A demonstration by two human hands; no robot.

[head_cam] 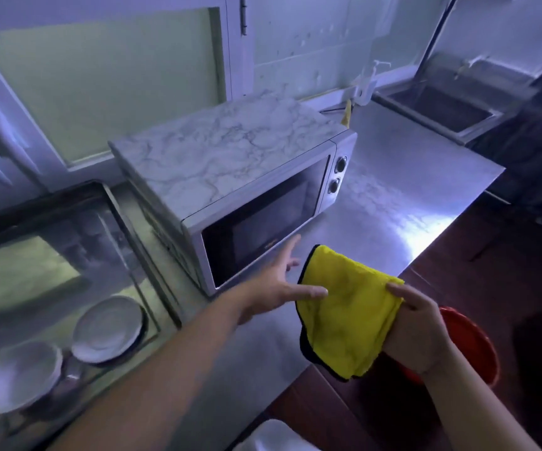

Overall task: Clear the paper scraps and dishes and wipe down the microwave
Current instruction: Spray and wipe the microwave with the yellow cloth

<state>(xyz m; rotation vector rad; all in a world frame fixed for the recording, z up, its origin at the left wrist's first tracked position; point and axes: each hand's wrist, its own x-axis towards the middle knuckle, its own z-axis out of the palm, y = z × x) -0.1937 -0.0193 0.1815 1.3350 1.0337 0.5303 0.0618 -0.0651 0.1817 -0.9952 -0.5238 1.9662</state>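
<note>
The microwave [230, 177] sits at mid-frame on the steel surface [409, 190], door closed. Just below it, a yellow cloth [347, 314] hangs from the right hand [416, 330], which grips its right edge. The left hand [276, 288] has straight, spread fingers, its thumb touching the cloth's left edge. Two white plates [107, 327] lie at lower left.

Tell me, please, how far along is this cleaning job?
Done, apparently: round white dishes sit behind glass at left. In hand: the right hand grips a folded yellow cloth, the left hand open beside it. Left: wiping the silver microwave with the marbled top.
</note>
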